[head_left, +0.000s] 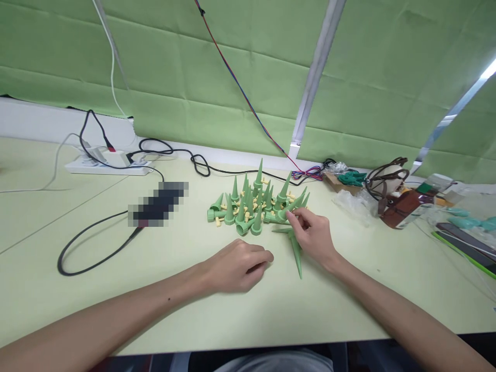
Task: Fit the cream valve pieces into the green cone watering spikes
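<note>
A heap of green plastic cone spikes point(241, 211) lies mid-table, some upright and some on their sides, with small pale-yellow valve pieces point(218, 221) among them. My right hand point(314, 236) is at the heap's right edge, thumb and fingers pinched on the base of a green plastic spike point(293, 205) that points up to the right. Under that hand, two loose spikes point(296, 256) rest apart from the heap. My left hand point(243, 264) rests on the table in front of the heap, fingers curled closed, with nothing visible in them.
Left of the heap are a blurred-out dark device point(157, 204) on a black cable and a white power strip point(112, 163). Toward the right stand a brown bottle point(405, 206), a plastic bag point(352, 205), glasses point(383, 181) and a phone point(465, 243). A green curtain point(232, 77) hangs behind.
</note>
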The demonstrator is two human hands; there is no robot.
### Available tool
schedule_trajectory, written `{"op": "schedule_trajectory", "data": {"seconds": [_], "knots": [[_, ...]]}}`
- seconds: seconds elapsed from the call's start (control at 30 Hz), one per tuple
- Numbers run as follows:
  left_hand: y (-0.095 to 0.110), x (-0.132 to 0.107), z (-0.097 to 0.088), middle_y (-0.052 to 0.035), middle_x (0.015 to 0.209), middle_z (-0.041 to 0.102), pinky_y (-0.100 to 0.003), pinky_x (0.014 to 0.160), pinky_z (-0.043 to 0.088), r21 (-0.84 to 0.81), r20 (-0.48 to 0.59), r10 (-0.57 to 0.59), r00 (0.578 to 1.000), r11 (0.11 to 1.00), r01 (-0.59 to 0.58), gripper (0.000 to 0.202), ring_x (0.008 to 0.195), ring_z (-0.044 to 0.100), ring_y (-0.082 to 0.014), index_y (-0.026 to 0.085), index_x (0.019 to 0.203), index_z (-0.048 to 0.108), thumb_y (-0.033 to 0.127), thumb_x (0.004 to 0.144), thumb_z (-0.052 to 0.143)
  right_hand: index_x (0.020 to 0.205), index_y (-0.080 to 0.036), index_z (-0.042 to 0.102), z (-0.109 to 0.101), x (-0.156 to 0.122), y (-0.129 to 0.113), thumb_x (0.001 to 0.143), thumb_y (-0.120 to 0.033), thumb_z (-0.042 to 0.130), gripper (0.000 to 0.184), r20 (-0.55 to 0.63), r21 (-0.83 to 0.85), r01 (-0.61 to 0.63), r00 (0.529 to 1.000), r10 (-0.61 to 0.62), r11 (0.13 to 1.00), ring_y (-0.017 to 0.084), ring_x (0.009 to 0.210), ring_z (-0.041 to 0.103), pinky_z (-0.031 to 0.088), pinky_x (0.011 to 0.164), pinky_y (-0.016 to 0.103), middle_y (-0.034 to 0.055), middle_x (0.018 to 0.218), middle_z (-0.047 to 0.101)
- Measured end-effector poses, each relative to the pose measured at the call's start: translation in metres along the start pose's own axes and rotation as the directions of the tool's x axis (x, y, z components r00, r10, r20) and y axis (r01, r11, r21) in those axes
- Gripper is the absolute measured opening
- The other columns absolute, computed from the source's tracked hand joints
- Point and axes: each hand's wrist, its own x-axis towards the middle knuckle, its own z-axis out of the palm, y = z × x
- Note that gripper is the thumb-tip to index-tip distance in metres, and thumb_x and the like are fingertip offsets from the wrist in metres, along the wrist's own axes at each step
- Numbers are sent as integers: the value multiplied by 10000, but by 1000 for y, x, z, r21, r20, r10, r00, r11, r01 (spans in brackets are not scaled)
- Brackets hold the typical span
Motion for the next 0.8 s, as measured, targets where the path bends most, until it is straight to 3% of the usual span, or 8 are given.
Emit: {"op": "schedule_trajectory", "data": {"seconds": [0.3,0.8], "knots": [[0,0,0,13,643,535,-268,512,298,23,43,-29,999,999,28,183,527,442,-125,192,828,580,70,836,443,732,-188,611,2,-1,6,1008,-339,521,327,302,-62,96,951,-73,993,117,537,433,324,550,248,-25,599,536],[0,1,0,13,655,550,-272,519,321,39,45,-17,999,999,16,189,534,469,-127,192,841,597,72,844,451,881,-191,696,6,-3,7,1012,-219,522,219,362,-76,143,926,-106,987,170,684,584,416,750,315,22,735,676]]}}
